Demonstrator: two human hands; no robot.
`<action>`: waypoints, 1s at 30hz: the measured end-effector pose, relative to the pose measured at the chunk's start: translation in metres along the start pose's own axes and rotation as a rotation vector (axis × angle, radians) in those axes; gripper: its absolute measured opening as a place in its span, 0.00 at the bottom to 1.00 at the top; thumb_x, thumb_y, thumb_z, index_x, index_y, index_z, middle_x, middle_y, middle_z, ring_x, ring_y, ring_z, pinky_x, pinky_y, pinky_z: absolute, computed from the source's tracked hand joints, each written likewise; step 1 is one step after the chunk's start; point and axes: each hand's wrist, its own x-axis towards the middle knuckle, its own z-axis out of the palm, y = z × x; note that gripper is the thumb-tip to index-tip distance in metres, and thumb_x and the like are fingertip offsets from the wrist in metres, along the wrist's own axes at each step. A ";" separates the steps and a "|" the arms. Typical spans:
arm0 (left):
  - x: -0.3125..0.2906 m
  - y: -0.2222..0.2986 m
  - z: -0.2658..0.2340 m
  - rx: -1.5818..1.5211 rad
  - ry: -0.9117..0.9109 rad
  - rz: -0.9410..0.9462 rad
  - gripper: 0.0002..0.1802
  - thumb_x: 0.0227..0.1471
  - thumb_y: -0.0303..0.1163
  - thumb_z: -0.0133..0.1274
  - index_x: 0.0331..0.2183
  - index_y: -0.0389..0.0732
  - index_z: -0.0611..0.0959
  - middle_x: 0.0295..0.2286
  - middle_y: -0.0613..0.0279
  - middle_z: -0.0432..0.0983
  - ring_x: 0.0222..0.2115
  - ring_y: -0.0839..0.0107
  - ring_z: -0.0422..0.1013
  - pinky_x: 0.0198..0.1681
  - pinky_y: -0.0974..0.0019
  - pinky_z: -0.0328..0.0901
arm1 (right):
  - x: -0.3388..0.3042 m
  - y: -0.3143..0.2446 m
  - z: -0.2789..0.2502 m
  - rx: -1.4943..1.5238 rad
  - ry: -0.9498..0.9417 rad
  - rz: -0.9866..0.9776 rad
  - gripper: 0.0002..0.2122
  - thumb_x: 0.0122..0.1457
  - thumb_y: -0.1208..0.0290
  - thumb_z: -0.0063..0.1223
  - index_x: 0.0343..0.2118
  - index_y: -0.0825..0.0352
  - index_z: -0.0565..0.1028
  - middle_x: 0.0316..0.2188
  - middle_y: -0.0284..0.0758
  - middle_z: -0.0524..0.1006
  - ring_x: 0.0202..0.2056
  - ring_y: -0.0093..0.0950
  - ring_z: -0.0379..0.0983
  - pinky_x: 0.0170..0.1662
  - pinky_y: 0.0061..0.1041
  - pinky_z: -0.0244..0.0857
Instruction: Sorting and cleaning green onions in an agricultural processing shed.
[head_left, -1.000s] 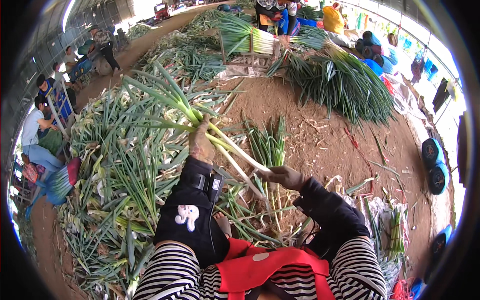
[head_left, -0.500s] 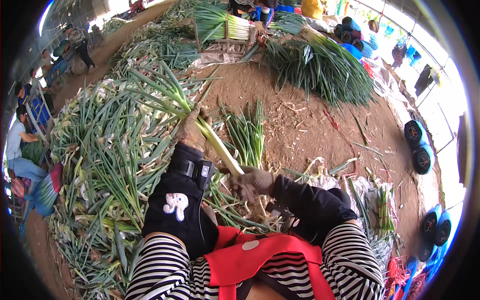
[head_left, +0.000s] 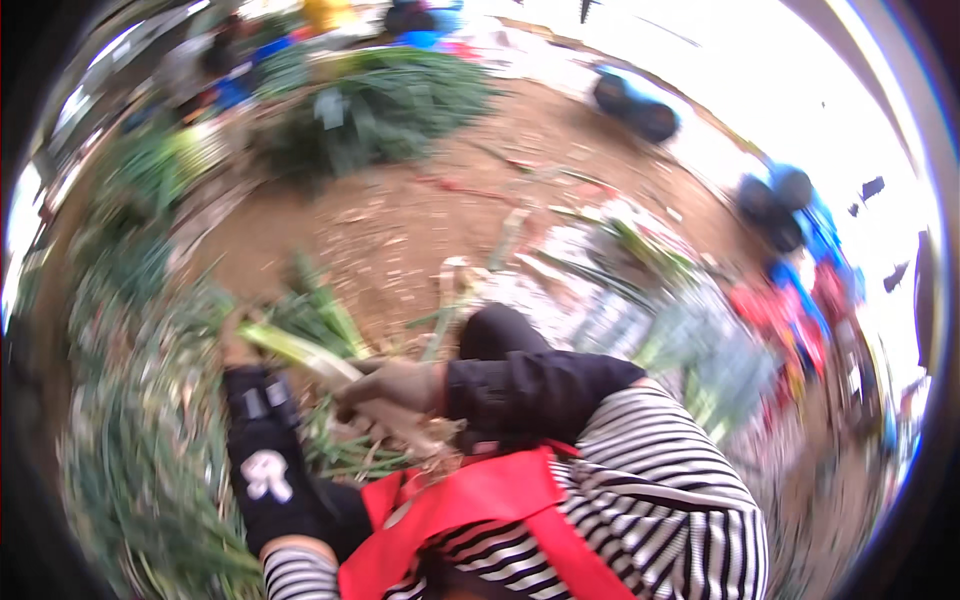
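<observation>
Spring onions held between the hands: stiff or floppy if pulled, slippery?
Spring onions: probably fairly stiff along the shanks, which run straight between left hand and right hand. The pale shanks look smooth, so they may slip against each other. The roots look thin, though blurred, and likely bend easily.

- Black-and-white stripes run across the top [head_left: 680, 465]
- A red apron [head_left: 480, 500] covers the front
- Black sleeve covers [head_left: 545, 392] wrap both forearms
- A white, uneven-edged patch [head_left: 266, 475] marks the left cover
- A dark strap [head_left: 265, 398] with pale parts sits near its cuff edge
</observation>
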 end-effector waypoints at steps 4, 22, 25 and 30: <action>0.025 0.031 0.115 0.083 -0.194 0.072 0.10 0.49 0.36 0.55 0.24 0.42 0.74 0.19 0.66 0.69 0.18 0.73 0.67 0.22 0.71 0.66 | -0.015 0.031 -0.023 -0.140 0.176 -0.392 0.20 0.56 0.71 0.51 0.51 0.65 0.61 0.25 0.32 0.72 0.21 0.20 0.70 0.22 0.23 0.67; -0.135 -0.030 0.325 0.810 -0.692 0.073 0.39 0.49 0.57 0.52 0.53 0.37 0.67 0.44 0.54 0.71 0.43 0.67 0.70 0.43 0.64 0.68 | -0.278 0.066 -0.281 0.568 1.128 -1.536 0.07 0.58 0.72 0.48 0.36 0.65 0.65 0.26 0.33 0.69 0.20 0.24 0.66 0.24 0.26 0.66; -0.086 -0.022 0.239 0.632 -0.578 -0.066 0.32 0.52 0.50 0.52 0.50 0.37 0.69 0.39 0.57 0.74 0.36 0.71 0.73 0.37 0.67 0.71 | -0.277 0.149 -0.359 0.790 1.190 -1.252 0.03 0.59 0.72 0.45 0.32 0.65 0.65 0.23 0.32 0.68 0.19 0.25 0.65 0.23 0.26 0.66; -0.085 -0.020 0.173 0.570 -0.381 -0.143 0.27 0.55 0.45 0.50 0.50 0.36 0.70 0.37 0.61 0.75 0.31 0.74 0.73 0.33 0.74 0.71 | -0.269 0.291 -0.394 1.044 1.251 -0.923 0.06 0.60 0.72 0.41 0.27 0.65 0.65 0.19 0.32 0.66 0.18 0.26 0.64 0.24 0.28 0.67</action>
